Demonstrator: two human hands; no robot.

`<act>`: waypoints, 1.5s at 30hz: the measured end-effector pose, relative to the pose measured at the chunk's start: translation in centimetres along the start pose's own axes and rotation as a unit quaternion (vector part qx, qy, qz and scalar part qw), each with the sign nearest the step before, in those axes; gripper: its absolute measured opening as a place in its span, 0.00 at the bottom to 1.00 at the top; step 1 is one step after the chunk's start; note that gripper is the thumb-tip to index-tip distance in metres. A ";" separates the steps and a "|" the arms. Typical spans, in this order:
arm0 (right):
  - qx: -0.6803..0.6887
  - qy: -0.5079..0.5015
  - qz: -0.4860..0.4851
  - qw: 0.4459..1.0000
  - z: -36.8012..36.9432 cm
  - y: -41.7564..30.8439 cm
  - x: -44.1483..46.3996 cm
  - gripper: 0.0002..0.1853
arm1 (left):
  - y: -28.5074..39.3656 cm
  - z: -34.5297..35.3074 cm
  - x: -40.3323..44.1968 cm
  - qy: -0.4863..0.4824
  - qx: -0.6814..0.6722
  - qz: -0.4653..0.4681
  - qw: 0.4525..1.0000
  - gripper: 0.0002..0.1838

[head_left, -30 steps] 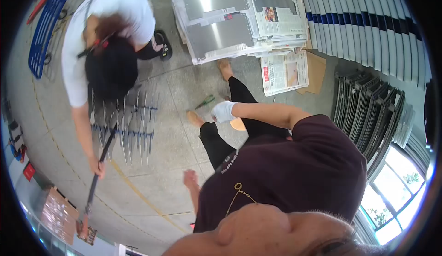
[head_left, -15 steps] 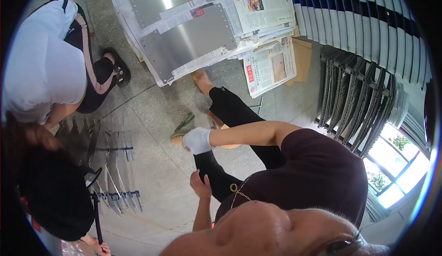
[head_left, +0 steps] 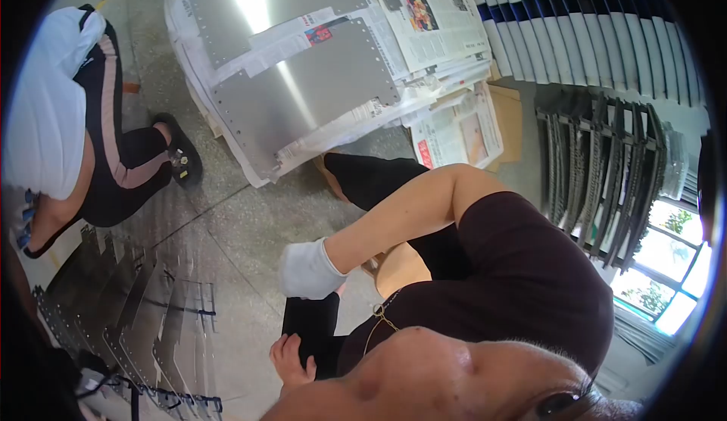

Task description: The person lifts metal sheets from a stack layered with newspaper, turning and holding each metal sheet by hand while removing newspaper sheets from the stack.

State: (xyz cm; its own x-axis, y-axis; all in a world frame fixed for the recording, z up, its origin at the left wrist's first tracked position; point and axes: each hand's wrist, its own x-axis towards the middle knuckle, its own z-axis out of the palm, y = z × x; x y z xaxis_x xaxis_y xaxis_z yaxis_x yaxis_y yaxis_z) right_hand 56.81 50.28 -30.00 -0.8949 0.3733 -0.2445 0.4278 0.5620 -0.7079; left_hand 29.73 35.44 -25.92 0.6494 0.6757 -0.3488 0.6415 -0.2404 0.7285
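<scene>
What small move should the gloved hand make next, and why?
Probably ease the gloved right hand toward the nearest metal sheet: the sheet lies flat on newspaper, apart from the glove, and the bare left hand is farther off.

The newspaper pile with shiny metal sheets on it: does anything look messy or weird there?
A little: a printed newspaper sheet and flat brown cardboard poke out crookedly beside one corner of the newspaper pile, not lined up with it. That looks untidy. I can't see any spill or damage.
</scene>
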 end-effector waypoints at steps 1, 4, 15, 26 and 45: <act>-0.030 0.033 -0.014 0.999 -0.7 0.3 0.4 0.08 | -0.4 0.0 -0.1 0.020 0.019 0.000 1.000 0.27; -0.084 0.135 -0.065 0.985 -1.9 0.5 0.0 0.09 | -1.1 1.0 -0.3 0.063 0.069 0.010 0.996 0.27; -0.194 0.072 -0.091 0.974 1.6 -2.7 -6.1 0.11 | 7.2 7.5 -1.1 0.174 0.272 -0.001 0.946 0.22; -0.212 0.055 0.054 0.974 -0.6 2.9 -11.7 0.13 | 4.0 7.2 15.9 0.442 -0.075 -0.074 0.891 0.13; -0.168 0.043 0.169 0.970 -3.3 9.4 -16.5 0.11 | -10.6 9.8 37.9 0.377 -0.260 -0.373 0.807 0.23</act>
State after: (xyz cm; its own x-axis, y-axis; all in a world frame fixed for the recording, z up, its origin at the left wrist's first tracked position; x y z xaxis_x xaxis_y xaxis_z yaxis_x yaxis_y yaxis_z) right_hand 76.05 51.87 -30.47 -0.6881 0.6310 -0.3584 0.7256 0.6003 -0.3364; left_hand 51.56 56.77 -52.67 -0.3972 0.7759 -0.4902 0.3540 0.6223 0.6981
